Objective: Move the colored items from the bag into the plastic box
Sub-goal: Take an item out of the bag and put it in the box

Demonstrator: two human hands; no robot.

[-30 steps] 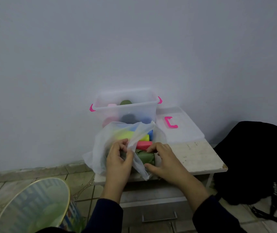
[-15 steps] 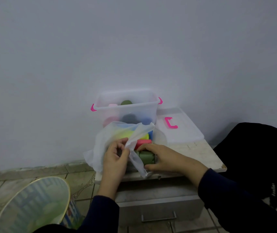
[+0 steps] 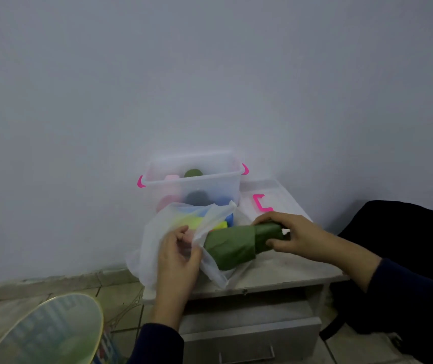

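A home room: tiled floor [image 3: 120, 306], drawer cabinet [image 3: 249, 334], black backpack [image 3: 399, 232].

On the surface [image 3: 283, 269] the plastic box [image 3: 191, 179] stands at the back against the wall, the bag [image 3: 157, 240] just before it, the lid [image 3: 270, 198] to the box's right, and a bin [image 3: 44, 334] sits on the floor at left.

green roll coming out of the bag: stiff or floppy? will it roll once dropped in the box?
Probably soft: the green roll shows creases, yet it juts sideways from the right hand without drooping. Looks light, held at one end only. Its rounded shape may roll a little.
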